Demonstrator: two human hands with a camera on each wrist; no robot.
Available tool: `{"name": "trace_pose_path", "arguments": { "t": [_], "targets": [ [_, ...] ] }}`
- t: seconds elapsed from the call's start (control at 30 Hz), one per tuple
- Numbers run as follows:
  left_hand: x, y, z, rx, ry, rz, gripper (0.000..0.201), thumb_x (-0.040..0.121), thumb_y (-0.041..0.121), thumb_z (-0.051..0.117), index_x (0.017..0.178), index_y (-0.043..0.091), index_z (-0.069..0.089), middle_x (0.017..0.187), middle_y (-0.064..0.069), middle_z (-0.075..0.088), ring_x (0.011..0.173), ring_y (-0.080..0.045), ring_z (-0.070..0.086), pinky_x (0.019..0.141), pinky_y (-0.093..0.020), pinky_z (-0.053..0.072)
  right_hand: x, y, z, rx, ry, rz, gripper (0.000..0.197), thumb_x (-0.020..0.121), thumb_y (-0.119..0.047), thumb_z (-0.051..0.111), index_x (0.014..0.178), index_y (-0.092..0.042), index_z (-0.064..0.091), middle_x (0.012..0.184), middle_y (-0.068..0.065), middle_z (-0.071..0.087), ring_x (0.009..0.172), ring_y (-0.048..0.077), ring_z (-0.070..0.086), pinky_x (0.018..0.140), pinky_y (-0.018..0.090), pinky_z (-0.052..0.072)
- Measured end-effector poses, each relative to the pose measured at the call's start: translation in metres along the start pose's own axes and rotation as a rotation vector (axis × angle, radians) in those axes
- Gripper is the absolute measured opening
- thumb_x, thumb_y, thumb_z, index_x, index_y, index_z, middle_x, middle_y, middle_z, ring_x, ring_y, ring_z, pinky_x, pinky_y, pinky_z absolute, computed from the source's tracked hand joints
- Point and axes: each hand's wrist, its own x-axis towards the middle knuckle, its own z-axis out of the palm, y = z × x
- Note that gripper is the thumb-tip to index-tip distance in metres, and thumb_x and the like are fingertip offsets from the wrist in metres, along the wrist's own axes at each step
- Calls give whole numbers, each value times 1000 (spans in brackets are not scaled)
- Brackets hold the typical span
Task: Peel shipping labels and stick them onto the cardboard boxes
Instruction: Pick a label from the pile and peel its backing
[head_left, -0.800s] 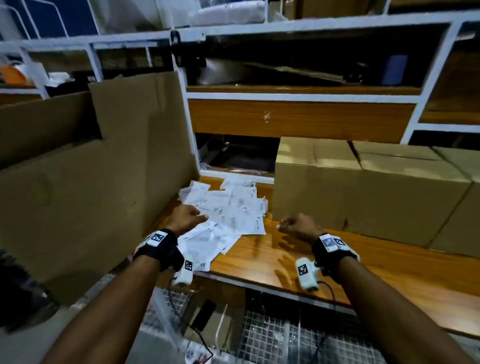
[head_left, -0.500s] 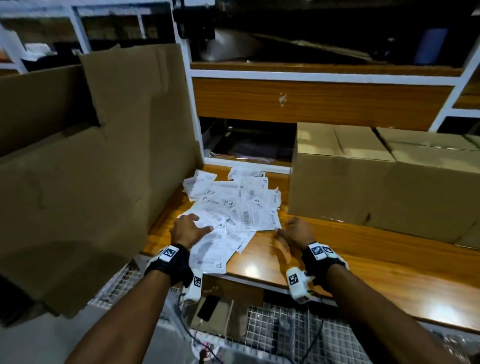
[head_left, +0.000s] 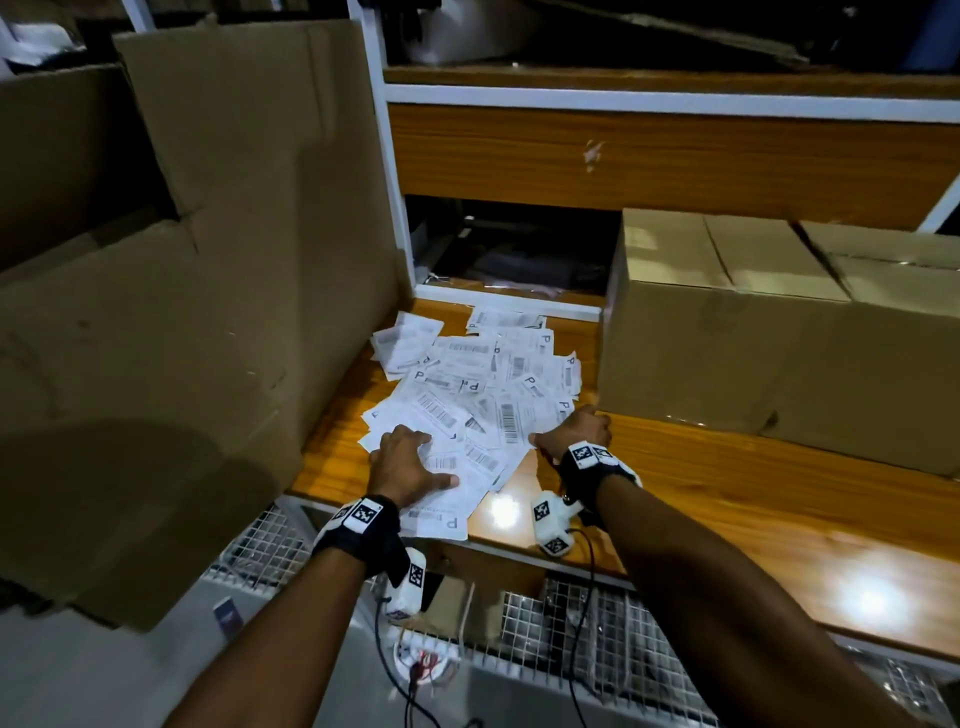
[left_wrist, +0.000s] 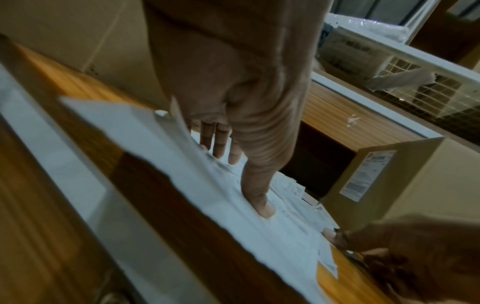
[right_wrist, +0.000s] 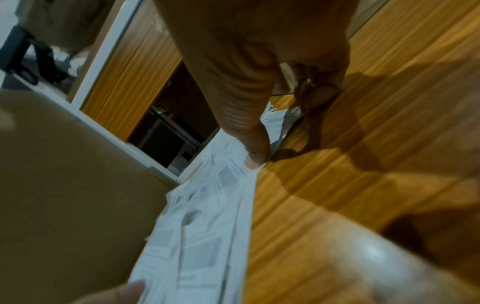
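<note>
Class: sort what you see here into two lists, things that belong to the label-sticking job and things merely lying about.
Belongs to the job:
- pile of shipping labels
- cardboard boxes
- label already stuck on a box
- left hand, pressing flat on the pile
- right hand, at the pile's edge

Lying about:
- flattened cardboard sheets
- wooden shelf
- wire mesh
- cables

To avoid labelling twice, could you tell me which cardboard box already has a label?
The box beside the loose pile: its side facing the pile bears a label; others show none.
</note>
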Motion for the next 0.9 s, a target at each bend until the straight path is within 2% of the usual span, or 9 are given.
{"name": "trace_pose_path", "arguments": {
  "t": [0.13, 0.3, 0.37, 0.43, 0.5, 0.57, 0.7, 0.8, 0.9],
  "targets": [
    [2, 2, 2, 42, -3, 14, 88, 63, 60, 87, 135, 20, 58, 138, -7, 50, 133, -28, 42, 106, -43, 38, 5, 2, -7, 174, -80, 29, 71, 68, -27, 96, 125, -3, 61, 129, 16, 66, 117, 35, 66, 95, 46, 59],
    [3, 4, 0, 94, -19, 14, 88, 65, 61, 86, 138, 21, 57, 139, -6, 49, 134, -27, 41, 107, -43, 37, 5, 14, -13, 392, -193, 34, 42, 72, -12, 91, 110, -3, 75, 113, 14, 75, 99, 33, 72, 90, 43, 61],
    [3, 6, -2, 89, -35, 10, 86, 65, 59, 86, 136, 20, 58, 139, -6, 51, 134, -27, 43, 109, -43, 37, 2, 21, -17, 469, -237, 2, 30, 76, -11, 88, 101, 0, 76, 103, 19, 77, 82, 29, 70, 77, 36, 57],
    [4, 11, -5, 57, -7, 18, 80, 68, 56, 86, 133, 19, 60, 138, -8, 56, 132, -28, 47, 108, -42, 38, 0, 30, -22, 569, -251, -53, 29, 79, -7, 84, 103, 7, 75, 99, 25, 74, 70, 30, 62, 64, 39, 47],
    [5, 20, -8, -49, 77, 61, 65, 75, 49, 85, 127, 16, 65, 134, -8, 61, 128, -28, 52, 108, -42, 40, -3, 37, -33, 723, -314, -90, 33, 84, 1, 78, 114, 12, 69, 105, 25, 71, 70, 35, 62, 65, 44, 47],
    [7, 33, -11, -230, 116, 131, 47, 84, 36, 81, 121, 11, 69, 128, -10, 66, 123, -26, 57, 106, -43, 44, -5, 44, -46, 807, -379, -133, 32, 90, 5, 71, 120, 12, 64, 118, 27, 71, 89, 39, 69, 75, 46, 55],
    [8, 64, -16, -657, -90, 114, 19, 95, 24, 70, 103, 8, 76, 105, -9, 75, 98, -22, 68, 83, -35, 53, -10, 54, -79, 895, -463, -218, 32, 95, -1, 67, 126, 2, 58, 122, 20, 72, 102, 29, 74, 73, 33, 65],
    [4, 86, -15, -885, -253, 41, 27, 100, 31, 63, 109, 9, 74, 108, -8, 76, 102, -26, 70, 83, -38, 54, -13, 59, -100, 970, -471, -252, 31, 95, -4, 69, 124, -4, 59, 113, 18, 75, 81, 17, 77, 58, 24, 61],
    [0, 106, -15, -1084, -366, 72, 37, 99, 41, 61, 115, 10, 74, 112, -10, 77, 99, -25, 73, 80, -34, 59, -16, 65, -116, 1028, -456, -282, 26, 93, -4, 70, 118, -6, 60, 106, 15, 77, 77, 17, 76, 56, 21, 59]
  ]
}}
